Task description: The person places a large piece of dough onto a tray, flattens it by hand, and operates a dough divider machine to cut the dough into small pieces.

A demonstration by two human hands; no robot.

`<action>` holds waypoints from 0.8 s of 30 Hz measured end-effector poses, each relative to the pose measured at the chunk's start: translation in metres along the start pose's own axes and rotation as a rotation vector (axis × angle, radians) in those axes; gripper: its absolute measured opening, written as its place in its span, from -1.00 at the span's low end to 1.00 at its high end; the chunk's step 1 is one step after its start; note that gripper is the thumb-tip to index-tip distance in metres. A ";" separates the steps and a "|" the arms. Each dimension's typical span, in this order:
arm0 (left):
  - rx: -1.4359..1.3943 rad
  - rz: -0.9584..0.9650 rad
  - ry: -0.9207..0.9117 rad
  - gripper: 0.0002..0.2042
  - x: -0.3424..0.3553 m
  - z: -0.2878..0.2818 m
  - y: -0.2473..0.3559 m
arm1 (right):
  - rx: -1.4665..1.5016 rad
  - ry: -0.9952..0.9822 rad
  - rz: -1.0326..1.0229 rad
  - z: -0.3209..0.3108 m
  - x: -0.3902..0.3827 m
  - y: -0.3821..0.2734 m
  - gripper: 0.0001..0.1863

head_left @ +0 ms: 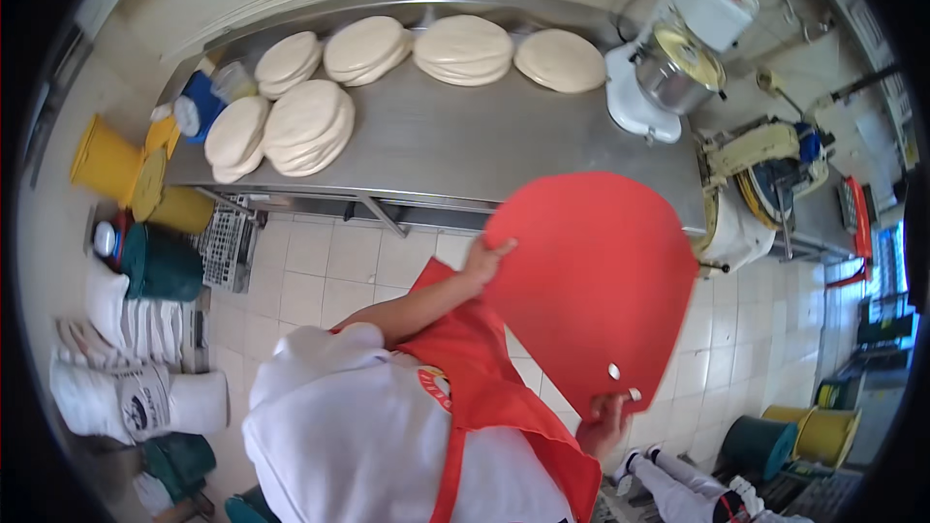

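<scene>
A big flat red paddle-shaped board (601, 271), rounded at its wide end with two holes near the narrow end, is held tilted in front of me. My left hand (486, 264) is closed on its left edge, thumb on the upper face. My right hand (604, 423) grips the narrow end by the holes, with the fingers partly hidden. Beyond the board stands a steel table (436, 140). Stacks of pale flat dough rounds lie on it: one stack (310, 126) at the near left, another (463, 48) at the back, and a low one (559, 60) farther right.
A white stand mixer (639, 87) with a steel bowl stands at the table's right end, beside a cream machine (760, 169). Yellow buckets (102, 160), a green bin (163, 261) and white sacks (145, 402) line the left. Another person (688, 489) is at the lower right.
</scene>
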State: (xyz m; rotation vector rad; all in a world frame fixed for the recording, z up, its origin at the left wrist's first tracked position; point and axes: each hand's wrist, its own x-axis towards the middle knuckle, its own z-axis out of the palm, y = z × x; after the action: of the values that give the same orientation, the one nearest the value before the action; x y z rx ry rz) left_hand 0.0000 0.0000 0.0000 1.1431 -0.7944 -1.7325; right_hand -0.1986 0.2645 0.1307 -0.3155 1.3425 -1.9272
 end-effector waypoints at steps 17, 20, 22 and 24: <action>0.085 0.712 0.817 -0.65 -0.036 -0.459 0.290 | 0.237 -0.974 0.503 0.415 -0.013 0.257 -0.93; 0.136 0.733 0.914 -0.59 0.018 -0.539 0.341 | 0.190 -1.005 0.519 0.521 -0.001 0.302 -0.92; 0.251 0.767 1.002 -0.49 0.065 -0.582 0.366 | 0.168 -0.980 0.469 0.583 0.020 0.351 -0.90; 0.328 0.686 1.121 -0.46 0.104 -0.620 0.382 | 0.072 -0.932 0.488 0.629 0.037 0.385 -0.84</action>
State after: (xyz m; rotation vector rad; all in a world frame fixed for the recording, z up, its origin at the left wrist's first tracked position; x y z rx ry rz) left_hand 0.6808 -0.2726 0.0601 1.5534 -0.6143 -0.2619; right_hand 0.3099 -0.2637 0.0458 -0.6731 0.6342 -1.1563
